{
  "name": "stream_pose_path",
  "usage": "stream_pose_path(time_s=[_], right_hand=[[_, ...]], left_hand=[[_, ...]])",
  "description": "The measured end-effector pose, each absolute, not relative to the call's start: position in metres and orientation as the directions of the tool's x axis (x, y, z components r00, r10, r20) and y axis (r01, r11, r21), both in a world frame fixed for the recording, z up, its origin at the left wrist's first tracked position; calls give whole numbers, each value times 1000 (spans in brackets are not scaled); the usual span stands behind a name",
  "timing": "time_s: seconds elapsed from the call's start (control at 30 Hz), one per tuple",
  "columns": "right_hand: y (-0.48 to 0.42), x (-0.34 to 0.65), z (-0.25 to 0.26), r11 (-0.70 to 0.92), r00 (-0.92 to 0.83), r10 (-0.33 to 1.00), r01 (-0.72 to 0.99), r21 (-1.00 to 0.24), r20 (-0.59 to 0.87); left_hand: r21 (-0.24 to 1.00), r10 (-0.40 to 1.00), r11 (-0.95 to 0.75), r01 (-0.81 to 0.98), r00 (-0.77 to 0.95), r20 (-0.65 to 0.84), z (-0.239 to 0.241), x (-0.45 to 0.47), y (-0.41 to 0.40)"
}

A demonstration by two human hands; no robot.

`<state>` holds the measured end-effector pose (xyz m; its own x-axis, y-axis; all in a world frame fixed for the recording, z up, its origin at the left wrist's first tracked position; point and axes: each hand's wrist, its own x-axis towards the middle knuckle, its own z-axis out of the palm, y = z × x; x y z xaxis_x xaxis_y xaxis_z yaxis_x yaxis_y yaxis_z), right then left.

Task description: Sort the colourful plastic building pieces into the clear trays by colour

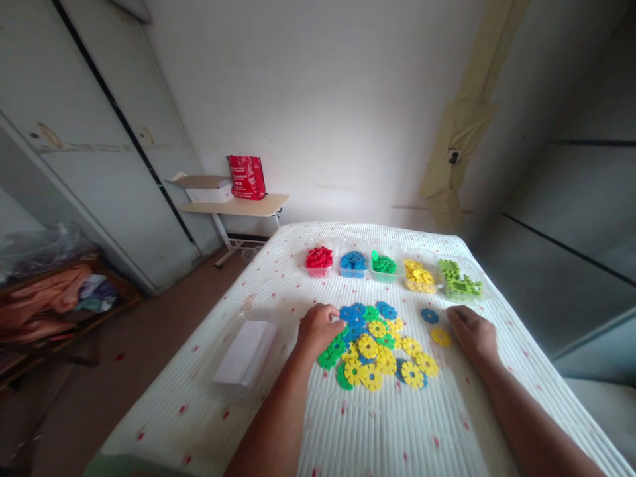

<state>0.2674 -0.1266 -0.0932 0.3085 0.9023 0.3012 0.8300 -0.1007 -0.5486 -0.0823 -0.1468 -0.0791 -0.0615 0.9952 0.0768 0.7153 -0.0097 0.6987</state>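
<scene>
A loose pile of flower-shaped plastic discs in yellow (368,346), blue (354,331) and green (328,358) lies on the table. My left hand (318,329) is at the pile's left edge, fingers bent, with a gap between thumb and fingertips and nothing visible in it. Right of the pile, my right hand (474,334) rests low over the cloth with its fingers bent together; whatever they may hold is hidden. Just left of those fingers are a separate blue disc (430,316) and a single yellow disc (440,337).
Behind the pile stand clear tubs of red pieces (318,258), blue discs (353,262), green discs (384,264), yellow discs (419,273) and light-green pieces (461,281). A clear plastic container (246,351) sits left. A side table (258,205) bears a red bag (247,177).
</scene>
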Motion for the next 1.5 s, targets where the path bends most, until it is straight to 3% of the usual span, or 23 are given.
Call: stream_pose_path(time_s=[0.13, 0.3, 0.83, 1.07, 1.23, 1.5], right_hand=[[-126, 267, -97, -108, 287, 904, 872, -478, 318], [-125, 267, -99, -126, 271, 912, 900, -418, 308], [-127, 264, -95, -133, 271, 915, 901, -413, 298], [-125, 265, -97, -130, 263, 921, 904, -408, 287], [-124, 268, -100, -144, 269, 922, 906, -397, 280], [-122, 270, -102, -145, 264, 924, 912, -384, 278]], left_hand=[[521, 1000, 7, 854, -12, 6, -66, -73, -157], [466, 1000, -22, 885, 19, 11, -66, -71, -156], [575, 999, 29, 818, -41, 7, -78, -76, -148], [709, 998, 50, 703, -61, -10, -82, -83, -146], [827, 999, -54, 560, 25, 48, -72, -100, -151], [764, 972, -176, 621, 233, 35, -67, -106, -183]])
